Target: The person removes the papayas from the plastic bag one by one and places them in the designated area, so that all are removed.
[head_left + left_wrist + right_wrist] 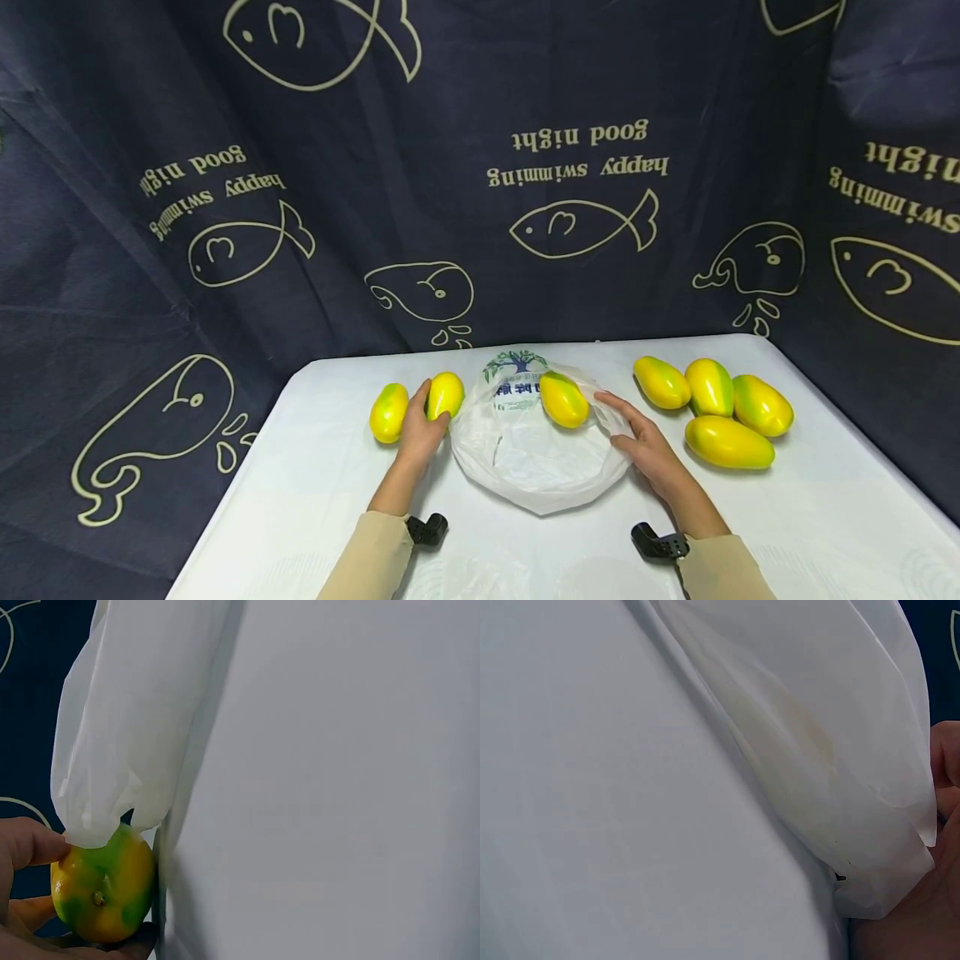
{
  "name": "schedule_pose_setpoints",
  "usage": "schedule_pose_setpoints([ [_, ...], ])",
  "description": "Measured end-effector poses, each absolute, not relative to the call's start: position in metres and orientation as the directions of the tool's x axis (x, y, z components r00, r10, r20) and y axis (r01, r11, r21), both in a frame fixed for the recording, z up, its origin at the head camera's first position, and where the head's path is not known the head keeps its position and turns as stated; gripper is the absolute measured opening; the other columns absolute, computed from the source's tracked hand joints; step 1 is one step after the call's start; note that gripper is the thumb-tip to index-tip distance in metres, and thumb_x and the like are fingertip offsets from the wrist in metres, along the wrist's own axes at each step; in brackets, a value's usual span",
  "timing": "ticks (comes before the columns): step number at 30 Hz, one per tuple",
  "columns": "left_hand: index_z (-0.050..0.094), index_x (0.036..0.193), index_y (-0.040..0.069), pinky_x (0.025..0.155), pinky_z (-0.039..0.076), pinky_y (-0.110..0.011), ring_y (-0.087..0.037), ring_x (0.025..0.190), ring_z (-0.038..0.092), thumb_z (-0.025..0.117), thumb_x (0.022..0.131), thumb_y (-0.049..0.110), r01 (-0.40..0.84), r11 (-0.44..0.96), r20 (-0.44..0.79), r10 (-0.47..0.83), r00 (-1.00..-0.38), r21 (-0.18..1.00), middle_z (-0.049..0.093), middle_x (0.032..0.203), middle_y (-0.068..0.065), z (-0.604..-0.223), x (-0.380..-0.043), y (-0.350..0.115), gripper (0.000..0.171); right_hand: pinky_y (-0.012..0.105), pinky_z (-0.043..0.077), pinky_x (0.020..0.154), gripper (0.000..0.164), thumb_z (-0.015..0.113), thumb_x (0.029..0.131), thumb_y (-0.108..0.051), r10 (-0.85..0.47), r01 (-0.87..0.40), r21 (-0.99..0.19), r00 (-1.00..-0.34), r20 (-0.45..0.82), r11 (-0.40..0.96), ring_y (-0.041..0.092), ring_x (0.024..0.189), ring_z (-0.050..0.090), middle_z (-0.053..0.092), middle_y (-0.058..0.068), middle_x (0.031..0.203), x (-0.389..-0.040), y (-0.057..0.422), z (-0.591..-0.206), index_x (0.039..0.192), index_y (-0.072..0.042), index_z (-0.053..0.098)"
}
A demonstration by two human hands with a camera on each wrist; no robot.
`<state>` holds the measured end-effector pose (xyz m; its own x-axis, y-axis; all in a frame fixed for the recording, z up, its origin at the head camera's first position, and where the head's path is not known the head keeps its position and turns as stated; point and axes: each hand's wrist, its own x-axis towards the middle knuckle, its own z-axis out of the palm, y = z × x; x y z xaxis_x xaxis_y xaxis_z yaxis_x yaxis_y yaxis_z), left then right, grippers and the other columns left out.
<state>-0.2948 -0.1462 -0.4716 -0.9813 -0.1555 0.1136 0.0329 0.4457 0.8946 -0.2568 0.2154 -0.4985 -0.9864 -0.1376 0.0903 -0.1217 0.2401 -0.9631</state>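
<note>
My left hand (422, 427) grips a yellow-green mango (446, 395) beside the left rim of a white plastic bag (536, 492). In the left wrist view, thumb and fingers lie round this mango (105, 889), and a fold of the bag hangs over its top. My right hand (647, 442) holds the bag's right rim between thumb and fingers. Film partly hides that hand in the right wrist view. The bag's mouth is spread wide, and one mango (564, 402) lies inside near its printed back wall. Left of my left hand is another mango (387, 412).
Several mangoes (708, 387) lie grouped on the white table (300, 508) at the right. A dark curtain (435, 183) with fish and whale drawings hangs behind the table and down both sides.
</note>
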Motion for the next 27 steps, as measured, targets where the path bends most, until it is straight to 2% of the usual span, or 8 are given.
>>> schedule_pose_setpoints([
  [12,0.038,0.151,0.001,0.124,0.026,-0.054,-0.040,0.147,0.034,0.065,0.088,0.003,0.022,0.456,0.121,-0.189,-0.975,0.890,0.040,0.156,-0.023,-0.4722,-0.2936,-0.1455,0.069,0.062,0.001,0.125,0.070,0.049,0.086,0.010,-0.138,-0.116,-0.965,-0.987,0.086,0.233,0.035,0.157,0.004,0.020,0.010,0.168,-0.2572,0.2156,-0.4983,0.151,-0.016,0.043],
  [21,0.035,0.153,0.002,0.125,0.025,-0.053,-0.040,0.149,0.031,0.063,0.090,0.004,0.005,0.409,0.099,-0.210,-0.973,0.913,0.036,0.158,-0.023,-0.4700,-0.2915,-0.1446,0.069,0.062,0.001,0.125,0.070,0.049,0.086,0.010,-0.139,-0.119,-0.965,-0.986,0.087,0.236,0.036,0.157,0.005,0.021,0.011,0.167,-0.2575,0.2160,-0.4996,0.151,-0.016,0.043],
  [27,0.038,0.151,0.000,0.119,0.035,-0.054,-0.045,0.142,0.041,0.063,0.089,0.002,0.065,0.428,0.172,-0.218,-0.961,0.902,0.040,0.154,-0.026,-0.4651,-0.2900,-0.1448,0.067,0.062,0.001,0.125,0.070,0.049,0.086,0.010,-0.141,-0.116,-0.967,-0.986,0.085,0.227,0.036,0.157,0.004,0.020,0.011,0.168,-0.2575,0.2158,-0.4995,0.151,-0.015,0.043],
])
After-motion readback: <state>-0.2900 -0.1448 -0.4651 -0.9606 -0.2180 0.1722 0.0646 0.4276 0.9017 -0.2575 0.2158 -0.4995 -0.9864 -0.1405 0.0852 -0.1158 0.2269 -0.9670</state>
